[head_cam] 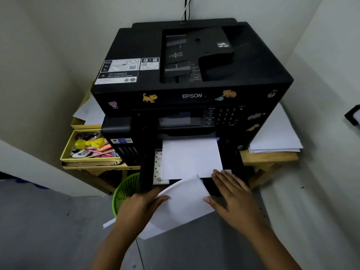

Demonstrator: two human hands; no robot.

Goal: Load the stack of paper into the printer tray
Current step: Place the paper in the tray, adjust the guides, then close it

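Observation:
A black Epson printer stands on a wooden table, its paper tray pulled out at the front. White sheets lie flat in the tray. In front of the tray my left hand grips a tilted stack of white paper by its left edge. My right hand lies flat with fingers spread; its thumb touches the stack's right edge and its fingertips reach the near edge of the sheets in the tray.
A yellow box of pens and stationery sits left of the printer. Loose white papers lie on the wooden table at the right. A green mesh basket stands on the floor under the tray. Walls close in on both sides.

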